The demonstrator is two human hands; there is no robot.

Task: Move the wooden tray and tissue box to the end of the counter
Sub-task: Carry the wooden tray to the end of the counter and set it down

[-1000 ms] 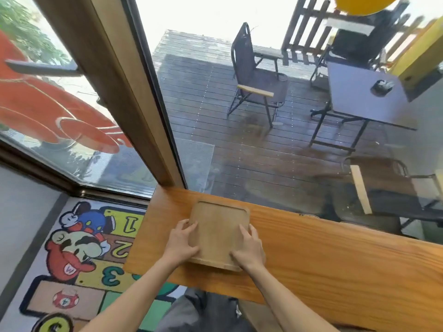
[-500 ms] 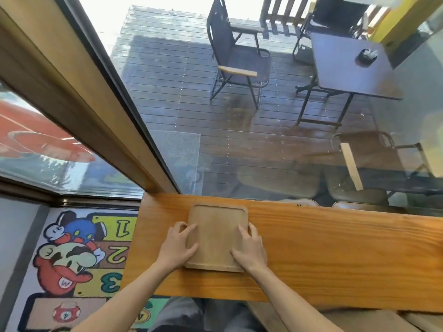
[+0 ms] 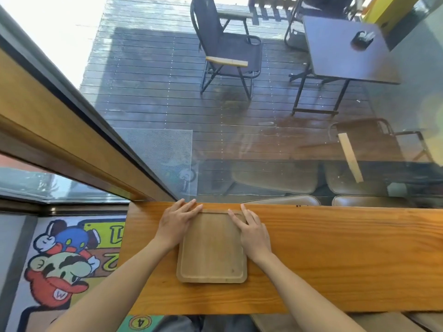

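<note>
A pale wooden tray (image 3: 212, 250) lies flat on the orange wooden counter (image 3: 335, 255), close to the counter's left end and up against the window. My left hand (image 3: 176, 222) rests on the tray's far left corner with fingers spread. At the far right corner lies my right hand (image 3: 253, 232), fingers also spread flat. Neither hand is closed around the tray. No tissue box is in view.
A large window pane (image 3: 239, 116) rises directly behind the counter, with a wooden frame post (image 3: 60, 130) at left. Left of the counter's end a cartoon floor mat (image 3: 67, 259) shows below. Padded stool seats (image 3: 359, 322) sit under the counter's near edge.
Both hands slid forward from the tray's near half to its far corners. The tray shifted toward the window. The camera tilted further down.
</note>
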